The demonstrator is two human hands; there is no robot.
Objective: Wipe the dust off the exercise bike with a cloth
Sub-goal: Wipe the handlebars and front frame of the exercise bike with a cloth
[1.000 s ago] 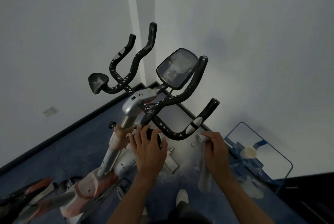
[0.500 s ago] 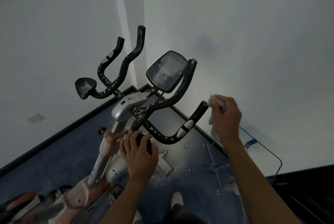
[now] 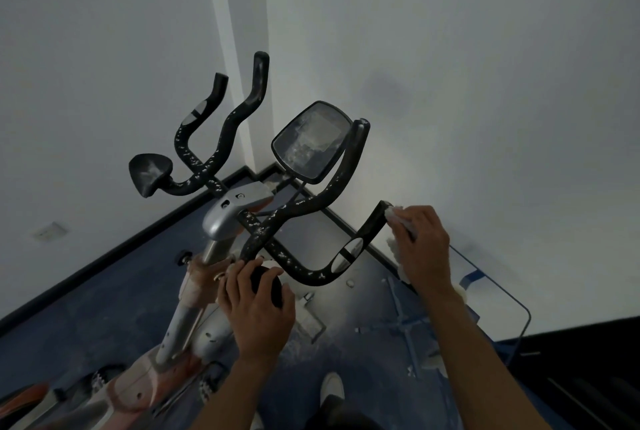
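The exercise bike (image 3: 225, 218) stands in a room corner, its black handlebars (image 3: 304, 207) speckled with white dust. A dusty console screen (image 3: 310, 142) sits above the bars. My right hand (image 3: 420, 246) holds a white cloth (image 3: 394, 214) pressed against the tip of the near right handlebar grip. My left hand (image 3: 258, 305) grips a black round knob (image 3: 266, 285) on the bike's post, below the bars. A black elbow pad (image 3: 150, 173) sticks out at the left.
White walls close in behind the bike. The floor (image 3: 104, 308) is dark blue with white dust. A clear glass panel with blue tape (image 3: 485, 291) leans on the right wall. My white shoe (image 3: 332, 389) shows below.
My right hand rose from low beside the bike to the tip of the right grip, carrying the cloth. My left hand stayed on the knob.
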